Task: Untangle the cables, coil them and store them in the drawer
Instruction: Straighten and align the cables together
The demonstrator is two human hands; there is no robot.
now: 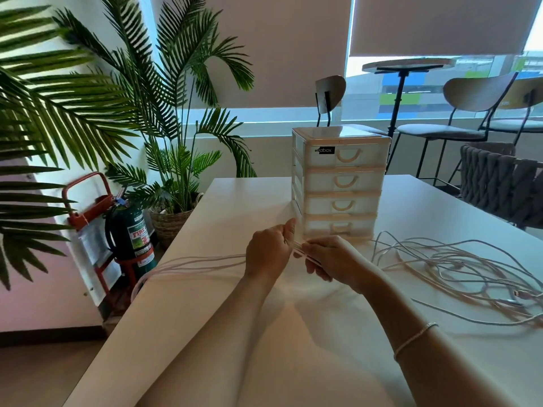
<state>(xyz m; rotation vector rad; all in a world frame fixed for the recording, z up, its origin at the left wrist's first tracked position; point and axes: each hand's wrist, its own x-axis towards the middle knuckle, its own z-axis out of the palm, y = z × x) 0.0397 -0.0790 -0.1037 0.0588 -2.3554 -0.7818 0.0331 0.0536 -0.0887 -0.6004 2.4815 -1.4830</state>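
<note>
My left hand [269, 249] grips a bundle of white cable strands [194, 264] that stretch left across the white table [235, 333] and loop over its left edge. My right hand [329, 259] pinches the same strands just right of the left hand, in front of the drawer unit. A loose tangle of white cables [458, 268] lies on the table to the right. The white four-drawer plastic unit [340, 183] stands upright behind my hands, all drawers closed.
A palm plant in a woven basket [170, 224] and a fire extinguisher [132, 233] stand on the floor left of the table. A grey woven chair [499, 183] sits at the table's right side; more chairs and a round table [408, 66] stand beyond.
</note>
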